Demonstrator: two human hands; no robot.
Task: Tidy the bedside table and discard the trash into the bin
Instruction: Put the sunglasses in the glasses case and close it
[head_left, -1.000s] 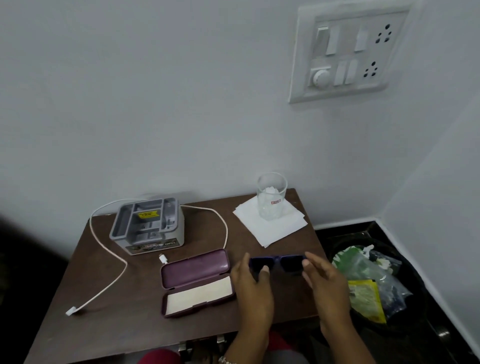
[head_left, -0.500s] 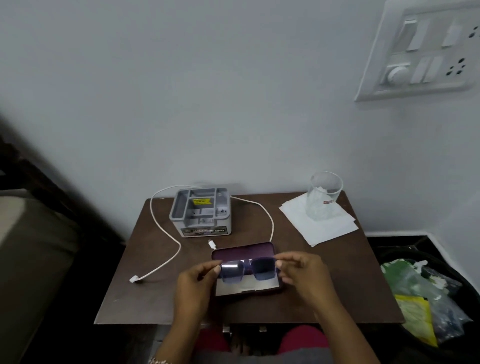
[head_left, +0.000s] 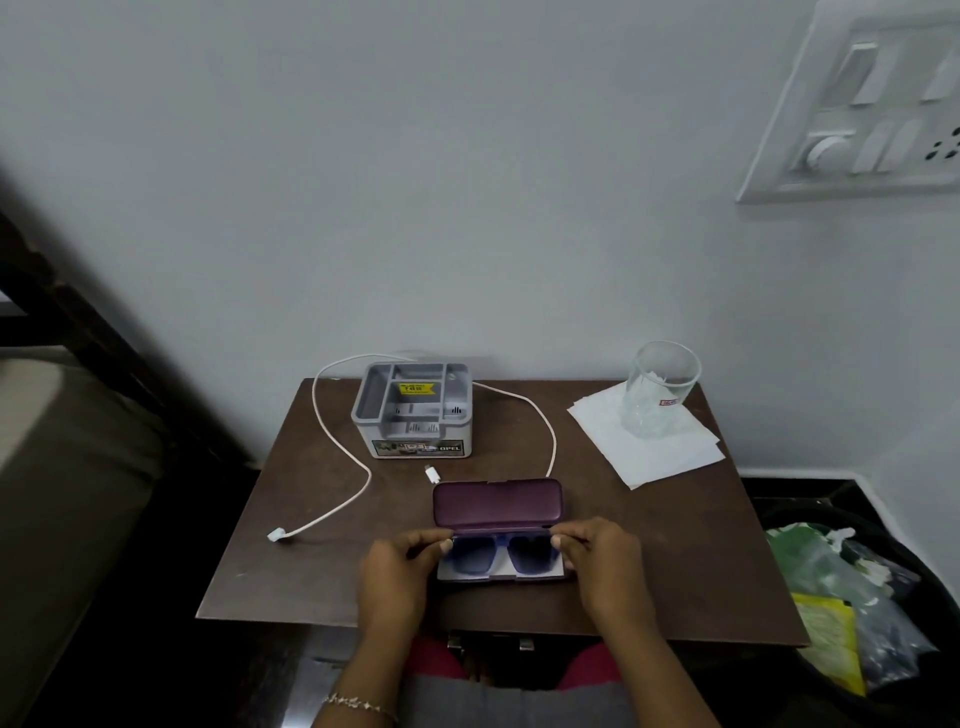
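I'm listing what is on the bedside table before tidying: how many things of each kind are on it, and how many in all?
Grey plastic organiser box: 1
White charging cable: 1
Maroon hard glasses case: 1
Blue-framed dark sunglasses: 1
Clear drinking glass: 1
White paper napkin pile: 1
Total: 6

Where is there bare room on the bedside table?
Bare table: front-left corner in front of the white cable, and front-right between the napkin and the right hand. Crowded: the middle, with organizer, cable and glasses case.
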